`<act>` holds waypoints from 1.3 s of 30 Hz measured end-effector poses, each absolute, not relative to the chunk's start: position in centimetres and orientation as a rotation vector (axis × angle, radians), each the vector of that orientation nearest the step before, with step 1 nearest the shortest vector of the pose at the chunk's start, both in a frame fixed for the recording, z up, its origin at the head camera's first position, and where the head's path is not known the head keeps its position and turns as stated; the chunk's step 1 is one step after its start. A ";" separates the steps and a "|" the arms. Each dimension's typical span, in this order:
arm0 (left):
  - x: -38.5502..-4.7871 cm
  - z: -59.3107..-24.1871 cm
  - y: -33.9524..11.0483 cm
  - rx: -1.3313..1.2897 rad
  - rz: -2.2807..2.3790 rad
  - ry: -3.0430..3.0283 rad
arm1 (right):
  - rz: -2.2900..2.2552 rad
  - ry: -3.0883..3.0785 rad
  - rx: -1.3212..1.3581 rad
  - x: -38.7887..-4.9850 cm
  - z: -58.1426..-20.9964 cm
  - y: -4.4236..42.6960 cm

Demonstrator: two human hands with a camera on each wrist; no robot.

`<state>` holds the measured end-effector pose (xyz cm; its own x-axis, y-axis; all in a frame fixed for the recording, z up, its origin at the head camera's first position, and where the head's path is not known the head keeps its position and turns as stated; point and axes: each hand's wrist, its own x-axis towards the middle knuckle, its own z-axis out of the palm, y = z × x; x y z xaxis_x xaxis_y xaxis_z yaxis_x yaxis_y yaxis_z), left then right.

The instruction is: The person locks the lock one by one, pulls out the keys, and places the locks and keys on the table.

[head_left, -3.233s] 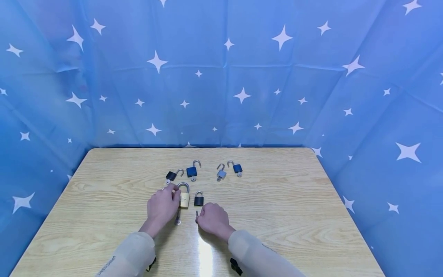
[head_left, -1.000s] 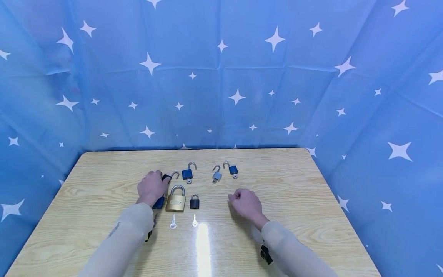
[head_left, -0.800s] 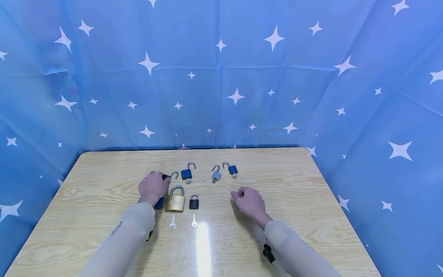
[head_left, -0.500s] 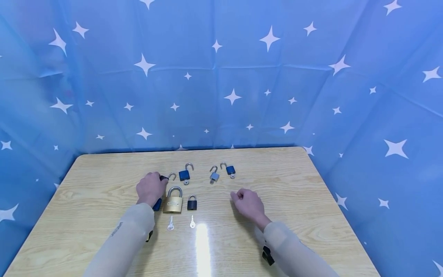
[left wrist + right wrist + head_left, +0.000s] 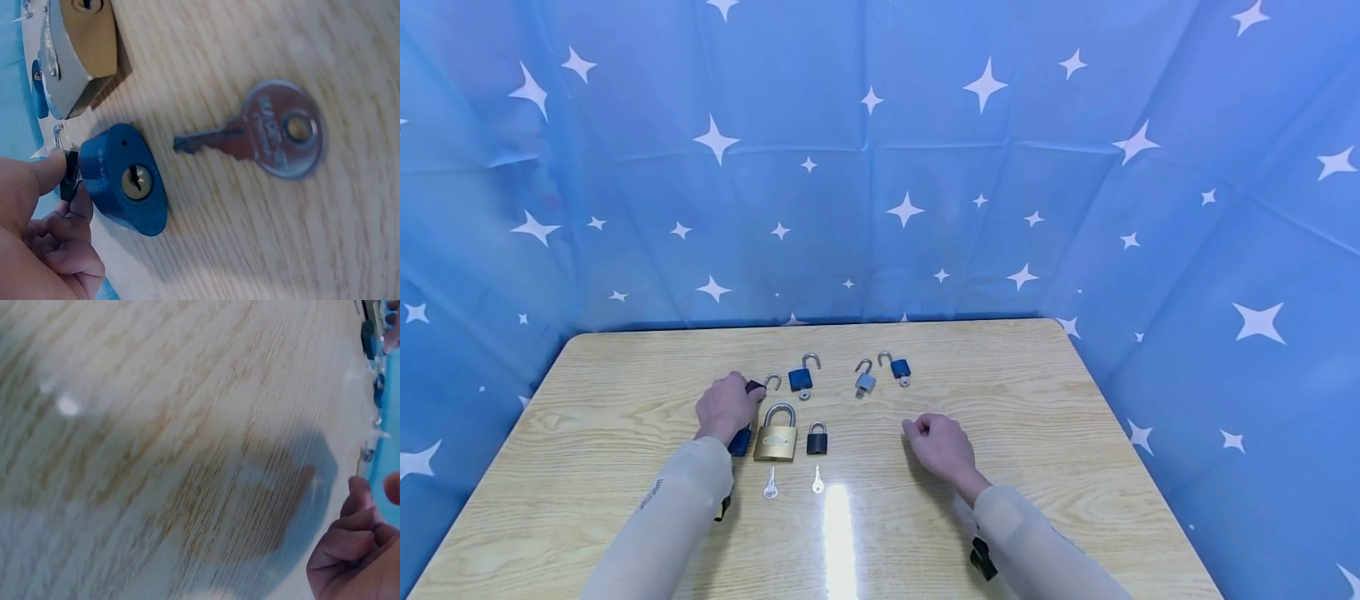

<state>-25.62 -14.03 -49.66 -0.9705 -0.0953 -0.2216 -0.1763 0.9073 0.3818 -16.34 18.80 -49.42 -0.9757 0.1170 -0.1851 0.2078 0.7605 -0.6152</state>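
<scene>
My left hand (image 5: 726,407) pinches a small black padlock (image 5: 755,386) with its shackle open, near the back left of the group; the left wrist view shows thumb and fingers on its body. Just in front of that hand lies a blue padlock (image 5: 125,178), keyhole facing the wrist camera, partly hidden in the head view. A key (image 5: 281,131) lies before it on the table. Beside it are a large brass padlock (image 5: 775,443) and a small black padlock (image 5: 817,443), both with shackles closed. My right hand (image 5: 942,450), fingers loosely curled, holds nothing over the table's right part.
Farther back lie a blue padlock (image 5: 801,380), a grey padlock (image 5: 865,382) and another blue padlock (image 5: 900,368), all with open shackles and keys in them. Two keys, one (image 5: 771,483) before the brass padlock and one (image 5: 817,480) before the black one, lie flat.
My left hand has gone from the brass padlock leftward to the open black padlock. My right hand has left the key by the small closed padlock and moved right. Little differs over the last second.
</scene>
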 end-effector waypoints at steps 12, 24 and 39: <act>-25.0 -48.6 -14.6 -0.258 0.779 2.898 | -1.046 2.820 0.237 -15.9 -49.0 18.7; -23.8 -45.8 -14.0 -0.237 1.028 2.823 | -1.108 2.794 0.253 -15.8 -48.3 19.1; -20.7 -45.4 -9.6 -0.132 1.478 2.549 | -1.156 2.799 0.175 -15.9 -47.9 19.0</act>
<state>-20.75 -9.63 -45.39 -0.9776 0.0189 -0.2098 -0.1727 0.4985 0.8495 -15.87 19.01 -47.91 -0.9875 0.0649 -0.1433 0.1471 0.7040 -0.6948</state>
